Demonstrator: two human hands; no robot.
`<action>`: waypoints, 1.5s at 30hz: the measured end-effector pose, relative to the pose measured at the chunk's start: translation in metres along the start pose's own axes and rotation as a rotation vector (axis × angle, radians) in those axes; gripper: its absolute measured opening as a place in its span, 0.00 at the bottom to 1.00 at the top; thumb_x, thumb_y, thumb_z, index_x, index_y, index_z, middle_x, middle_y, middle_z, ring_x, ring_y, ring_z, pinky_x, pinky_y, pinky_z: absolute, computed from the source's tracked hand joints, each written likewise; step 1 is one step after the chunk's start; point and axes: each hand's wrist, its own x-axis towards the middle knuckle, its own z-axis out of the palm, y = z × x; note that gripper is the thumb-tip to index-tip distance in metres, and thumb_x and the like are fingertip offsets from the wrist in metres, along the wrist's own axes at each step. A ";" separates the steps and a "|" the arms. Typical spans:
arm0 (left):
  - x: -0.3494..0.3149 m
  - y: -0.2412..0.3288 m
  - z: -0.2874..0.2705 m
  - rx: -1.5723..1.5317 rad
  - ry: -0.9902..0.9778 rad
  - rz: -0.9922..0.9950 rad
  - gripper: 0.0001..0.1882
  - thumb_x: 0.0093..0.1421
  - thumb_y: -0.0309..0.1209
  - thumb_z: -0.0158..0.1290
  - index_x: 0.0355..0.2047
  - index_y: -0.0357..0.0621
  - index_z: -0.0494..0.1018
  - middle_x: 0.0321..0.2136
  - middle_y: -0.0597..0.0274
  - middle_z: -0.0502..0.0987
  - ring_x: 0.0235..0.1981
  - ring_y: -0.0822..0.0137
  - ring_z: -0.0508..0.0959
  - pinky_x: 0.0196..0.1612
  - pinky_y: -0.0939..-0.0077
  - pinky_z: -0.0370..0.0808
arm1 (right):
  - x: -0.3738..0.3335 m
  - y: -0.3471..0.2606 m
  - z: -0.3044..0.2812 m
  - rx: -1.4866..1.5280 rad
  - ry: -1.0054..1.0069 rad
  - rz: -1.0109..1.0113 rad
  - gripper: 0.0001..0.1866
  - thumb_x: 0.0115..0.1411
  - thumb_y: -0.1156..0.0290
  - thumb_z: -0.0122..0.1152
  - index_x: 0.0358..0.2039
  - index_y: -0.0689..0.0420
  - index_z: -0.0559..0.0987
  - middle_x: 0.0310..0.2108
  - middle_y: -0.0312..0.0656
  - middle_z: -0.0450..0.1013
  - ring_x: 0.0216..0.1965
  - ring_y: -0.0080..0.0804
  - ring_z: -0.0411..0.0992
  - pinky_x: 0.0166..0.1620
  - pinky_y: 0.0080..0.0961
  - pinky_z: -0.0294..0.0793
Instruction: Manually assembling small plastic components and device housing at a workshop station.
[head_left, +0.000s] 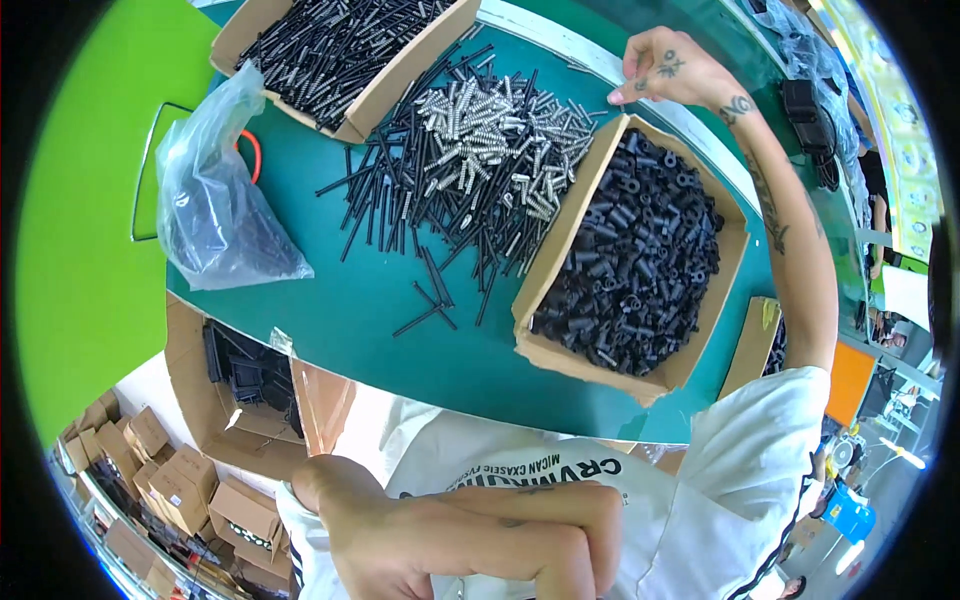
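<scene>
At the far right of the table, my right hand [665, 70] is closed in a pinch, thumb against forefinger. A tiny dark bit shows below the fingertips, too small to name. The hand is just past the far corner of a cardboard box of short black plastic sleeves [640, 250]. To its left spreads a loose pile of long black screws [385, 190] with silver ribbed pieces [480, 125] on top. My left hand [460, 530] is close to the camera at the lower edge, fingers bent together; their tips are hidden, and I cannot make out what they hold.
A tray box of black and silver screws [340, 60] stands at the far left. Beside it slumps a clear plastic bag [220, 200] with dark contents. An open carton of black parts [250, 375] sits below the table's left edge. A small cardboard box [755, 345] is at the right.
</scene>
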 end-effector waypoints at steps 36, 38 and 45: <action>0.043 -0.107 -0.056 2.079 -0.023 0.070 0.11 0.45 0.18 0.61 0.30 0.43 0.78 0.33 0.62 0.71 0.36 0.60 0.72 0.36 0.66 0.67 | 0.010 0.019 0.063 0.501 0.463 -0.256 0.02 0.46 0.80 0.66 0.24 0.62 0.84 0.23 0.49 0.79 0.28 0.36 0.81 0.31 0.27 0.78; 0.046 -0.103 -0.058 1.874 0.086 0.242 0.11 0.46 0.17 0.62 0.31 0.42 0.78 0.32 0.60 0.75 0.34 0.58 0.75 0.36 0.66 0.71 | 0.003 0.020 0.057 0.464 0.383 -0.175 0.05 0.47 0.78 0.67 0.28 0.62 0.85 0.25 0.51 0.80 0.30 0.36 0.82 0.33 0.28 0.79; 0.042 -0.042 -0.097 1.941 0.768 0.490 0.06 0.55 0.18 0.61 0.34 0.34 0.79 0.28 0.62 0.77 0.25 0.74 0.74 0.29 0.81 0.71 | 0.019 0.006 0.061 0.419 0.365 -0.078 0.13 0.46 0.63 0.77 0.31 0.54 0.87 0.29 0.44 0.82 0.32 0.34 0.81 0.39 0.29 0.79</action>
